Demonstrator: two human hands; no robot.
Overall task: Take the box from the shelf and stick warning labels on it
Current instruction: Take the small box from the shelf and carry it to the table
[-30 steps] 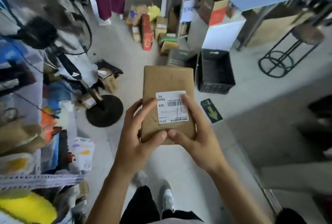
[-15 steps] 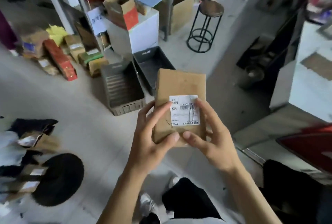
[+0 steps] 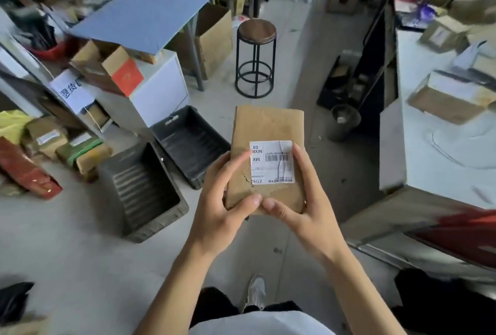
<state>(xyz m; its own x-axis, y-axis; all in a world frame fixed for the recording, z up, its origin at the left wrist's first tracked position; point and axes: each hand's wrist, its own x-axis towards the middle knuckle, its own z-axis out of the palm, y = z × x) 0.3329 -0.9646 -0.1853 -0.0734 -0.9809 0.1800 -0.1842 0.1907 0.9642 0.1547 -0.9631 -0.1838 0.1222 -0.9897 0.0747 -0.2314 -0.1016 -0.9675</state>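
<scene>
A flat brown cardboard box (image 3: 268, 128) is held in front of me at waist height, long side pointing away. A white shipping label (image 3: 271, 162) with a barcode sits on its top face, upside down to me. My left hand (image 3: 222, 208) grips the near left corner, thumb on top. My right hand (image 3: 303, 200) grips the near right corner, its thumb meeting the left thumb on the box's near edge. No warning labels are in view.
Two dark plastic crates (image 3: 142, 189) lie on the floor ahead left. A round stool (image 3: 256, 31) stands beyond the box. A blue table (image 3: 150, 10) is at the back left, a white worktable (image 3: 440, 152) with cardboard boxes on the right. Parcels litter the left floor.
The view has swung to the right across the room while I carry the box; the stool and the white worktable have come into sight. Both hands keep the same grip.
</scene>
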